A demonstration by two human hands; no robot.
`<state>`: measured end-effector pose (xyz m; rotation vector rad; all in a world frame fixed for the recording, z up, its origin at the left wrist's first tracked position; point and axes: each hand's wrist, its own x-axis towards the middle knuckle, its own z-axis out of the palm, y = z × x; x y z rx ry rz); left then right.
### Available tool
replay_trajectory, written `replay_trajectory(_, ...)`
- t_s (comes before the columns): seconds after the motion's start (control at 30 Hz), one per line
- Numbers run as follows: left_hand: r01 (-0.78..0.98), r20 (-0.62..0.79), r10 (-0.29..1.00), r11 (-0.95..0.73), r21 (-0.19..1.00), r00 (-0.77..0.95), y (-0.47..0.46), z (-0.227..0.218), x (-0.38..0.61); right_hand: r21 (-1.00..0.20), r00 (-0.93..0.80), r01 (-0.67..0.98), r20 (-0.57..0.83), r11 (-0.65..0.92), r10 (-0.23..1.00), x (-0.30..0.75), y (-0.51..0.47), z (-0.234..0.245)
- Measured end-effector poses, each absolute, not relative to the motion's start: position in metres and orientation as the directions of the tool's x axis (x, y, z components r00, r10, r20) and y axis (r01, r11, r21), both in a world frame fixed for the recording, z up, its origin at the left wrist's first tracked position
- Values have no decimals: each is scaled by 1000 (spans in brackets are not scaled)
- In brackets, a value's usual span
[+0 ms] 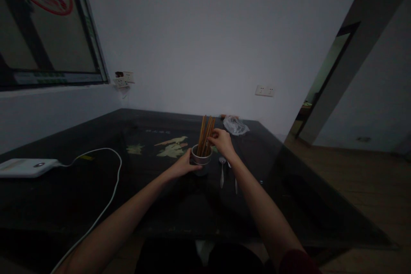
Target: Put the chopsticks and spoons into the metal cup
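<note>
Far to the left of the hands, one flat white device [27, 167] lies on the dark table [80, 188], and one white cable [109, 188] runs from it in a loop toward the near edge. No writing on the device can be read. On the wall behind, two sockets [123, 79] sit near the window corner, and one more socket plate [265, 90] is further right.

The left hand [183, 166] wraps around the left side of one metal cup [201, 156], fingers curled against its wall. The cup stands upright in the middle of the table. Inside it stands a bundle of brown chopsticks [205, 133]; I see about six, but the exact number cannot be told. Their long axis is nearly vertical, tips pointing up and fanning a little to the right.

The right hand [222, 140] is just right of the bundle, its fingertips pinching the upper part of the chopsticks.

Just right of the cup, below the right wrist, two spoons [222, 171] lie flat, handles toward the person. Behind the right hand, one crumpled clear plastic bag [235, 125] lies near the far edge. Pale marks on the table glass behind the cup are too blurred to read.
</note>
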<state>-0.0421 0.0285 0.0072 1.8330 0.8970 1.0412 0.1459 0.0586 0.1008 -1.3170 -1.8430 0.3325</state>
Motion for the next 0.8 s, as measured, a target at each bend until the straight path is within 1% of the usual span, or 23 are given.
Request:
replay_trajectory(0.2, 178, 292, 877, -380, 908, 381, 27, 9, -40, -603, -112, 681, 476, 416, 872, 144, 57, 103)
replay_trajectory(0.4, 197, 303, 877, -394, 898, 373, 28, 5, -40, -611, -65, 674, 510, 415, 858, 140, 55, 101)
replay_trajectory(0.6, 215, 311, 871, -410, 886, 380, 31, 3, -42, -618, -91, 669, 485, 414, 870, 139, 58, 101)
replay_trajectory(0.8, 189, 323, 864, -417, 889, 386, 30, 3, -42, -622, -113, 657, 478, 426, 871, 133, 63, 98)
